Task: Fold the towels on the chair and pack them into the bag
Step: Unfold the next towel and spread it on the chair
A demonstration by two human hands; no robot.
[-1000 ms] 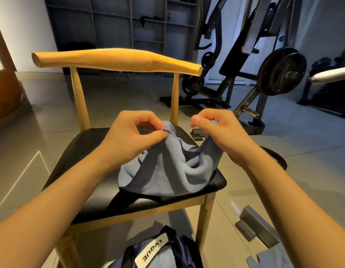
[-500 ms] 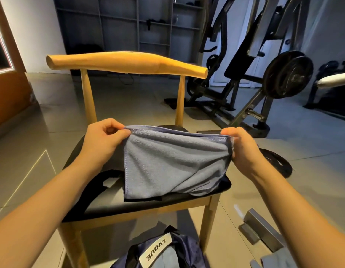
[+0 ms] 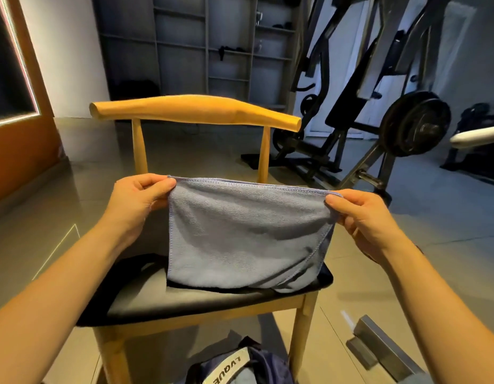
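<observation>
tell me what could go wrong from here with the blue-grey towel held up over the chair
1. The blue-grey microfibre towel is pinched only at its top corners by the left hand and right hand; a slip would drop it in a heap.
2. Its lower right corner looks doubled over, so a fold might come out uneven.
3. The dark blue bag lies on the floor under the wooden chair's black seat, awkward for packing.

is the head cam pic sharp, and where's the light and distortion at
Head view: towel and both hands, left hand and right hand, are fairly sharp; warm light hits the chair backrest, the room behind stays dim; wide-angle bending curves the frame edges; the bag is cropped at the bottom.
</observation>
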